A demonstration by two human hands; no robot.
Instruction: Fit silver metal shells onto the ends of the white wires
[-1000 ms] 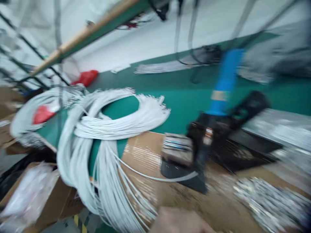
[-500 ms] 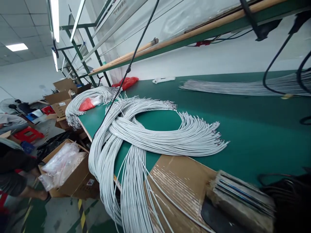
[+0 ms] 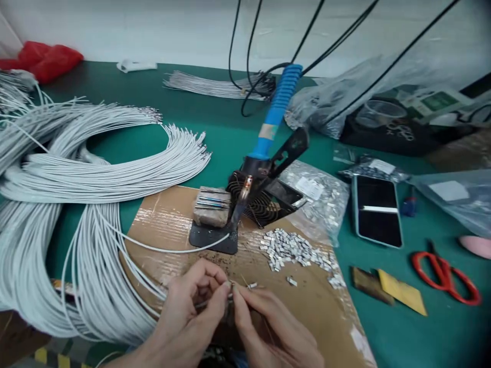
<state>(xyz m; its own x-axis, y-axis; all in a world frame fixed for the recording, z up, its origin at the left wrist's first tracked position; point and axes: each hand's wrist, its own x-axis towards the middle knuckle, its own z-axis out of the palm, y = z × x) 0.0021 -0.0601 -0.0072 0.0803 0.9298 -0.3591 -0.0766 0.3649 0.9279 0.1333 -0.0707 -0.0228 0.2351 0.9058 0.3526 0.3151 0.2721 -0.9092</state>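
Note:
Above the cardboard sheet, my left hand (image 3: pixel 195 306) is closed, its thumb and forefinger pinching near the end of a white cable (image 3: pixel 201 305). Its fingertips meet those of my right hand (image 3: pixel 268 319), which is also pinched closed. What the right fingertips hold is tiny and hidden. Beyond the hands, a blue-handled soldering iron (image 3: pixel 270 120) rests tilted in its stand. A pile of small silvery metal pieces (image 3: pixel 291 249) lies to the right, with one loose piece (image 3: pixel 291 281) nearer my right hand. Large looped bundles of white cables (image 3: pixel 107 176) spread over the left side.
A worn block with metal rods (image 3: pixel 213 204) sits beside the stand on the cardboard (image 3: pixel 307 317). To the right lie a phone (image 3: pixel 376 209), red scissors (image 3: pixel 445 278), a yellow sponge piece (image 3: pixel 402 292) and plastic bags (image 3: pixel 322 199). Black cords (image 3: pixel 345 33) hang overhead.
My view has swung right and down from the aisle and cable bundles to the cardboard work spot. Both hands, the soldering iron and the metal pieces have come into view.

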